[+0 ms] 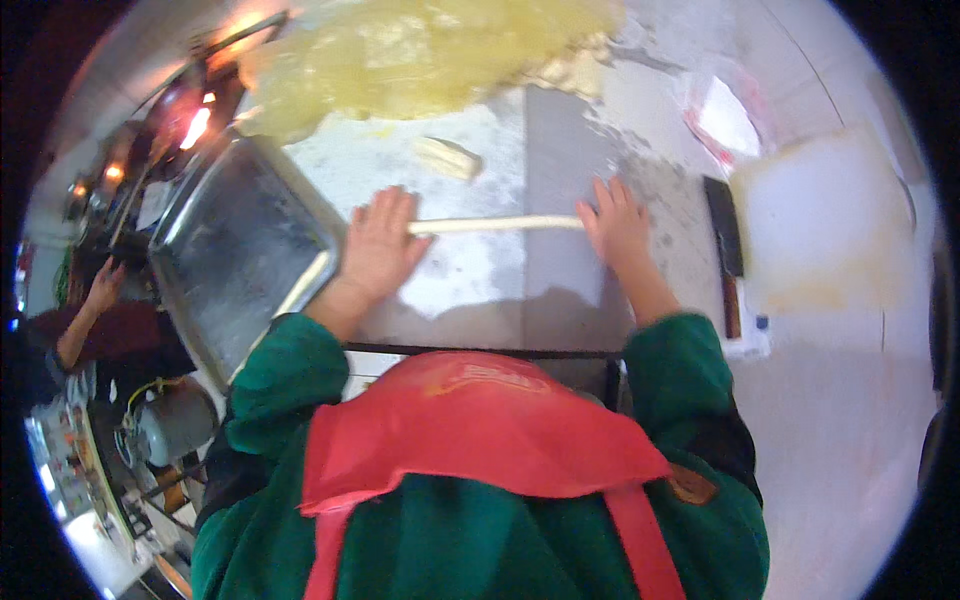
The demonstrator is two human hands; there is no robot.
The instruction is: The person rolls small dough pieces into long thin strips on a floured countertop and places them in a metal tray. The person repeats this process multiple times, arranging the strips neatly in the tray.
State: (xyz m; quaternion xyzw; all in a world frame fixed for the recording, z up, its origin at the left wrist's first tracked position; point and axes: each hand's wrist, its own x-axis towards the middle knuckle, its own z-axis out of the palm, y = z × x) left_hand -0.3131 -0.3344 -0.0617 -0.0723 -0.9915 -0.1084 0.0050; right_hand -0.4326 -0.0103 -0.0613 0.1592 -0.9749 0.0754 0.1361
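A thin pale dough rope (500, 224) lies crosswise on the floury work surface (460, 280). My left hand (378, 245) rests flat over its left end, fingers stretched out and pointing away from me. At the other end, my right hand (616, 225) touches the rope with its fingers extended. Both palms hide the rope's tips. Beyond the rope sits a short, thick dough piece (447, 158). Left of my left hand is a metal tray (240, 250), with another dough strip (302, 283) along its near right edge, partly covered by my sleeve.
Yellowish plastic sheeting (400, 60) covers the far side, with dough lumps (575, 72) at its edge. To the right are a dark-bladed cleaver (723, 225), a white cutting board (820, 220) and a bag of white stuff (727, 120). Flames (197, 128), another person's hand (103, 288) and a gas cylinder (175, 420) are left.
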